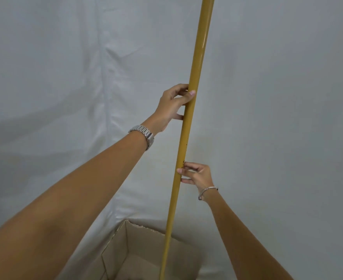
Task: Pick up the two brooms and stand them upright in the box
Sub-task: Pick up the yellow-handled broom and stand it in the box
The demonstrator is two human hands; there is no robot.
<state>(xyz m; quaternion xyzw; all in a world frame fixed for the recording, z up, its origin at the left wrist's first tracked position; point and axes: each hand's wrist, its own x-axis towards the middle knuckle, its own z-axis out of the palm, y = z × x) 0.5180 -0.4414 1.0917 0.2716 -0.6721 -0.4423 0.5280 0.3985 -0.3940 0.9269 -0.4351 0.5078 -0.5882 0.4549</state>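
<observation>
A long yellow broom stick stands almost straight up, leaning a little to the right at the top. Its low end goes down into an open brown cardboard box, close to the box's back wall. The brush end is out of sight. The left hand wraps its fingers and thumb around the stick high up. The right hand pinches the stick lower down with its fingertips. A silver watch sits on the left wrist and a thin silver bangle on the right. A white cloth wall hangs behind.
</observation>
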